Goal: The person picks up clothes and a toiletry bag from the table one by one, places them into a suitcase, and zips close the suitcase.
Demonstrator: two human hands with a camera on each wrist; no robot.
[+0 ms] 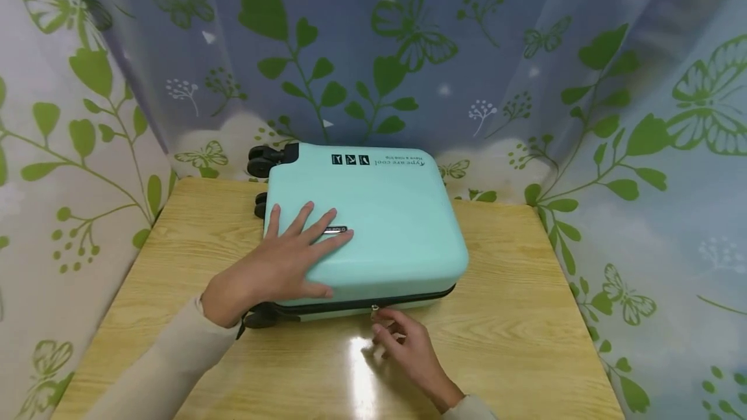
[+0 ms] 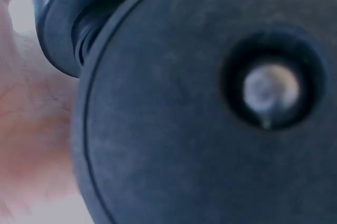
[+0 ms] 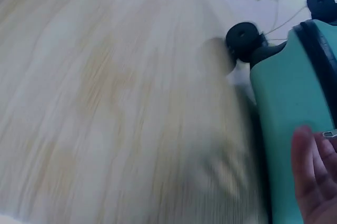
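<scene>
The suitcase's (image 1: 385,212) badge (image 1: 336,230) is partly covered, its lettering too small to read.

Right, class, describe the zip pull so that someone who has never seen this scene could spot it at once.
On the wooden table lies a mint-green suitcase. Follow the black zip along its near side to the right hand. Held there is the zip pull: small, silvery and shiny, unlike the black zip and mint-green suitcase around it.
</scene>
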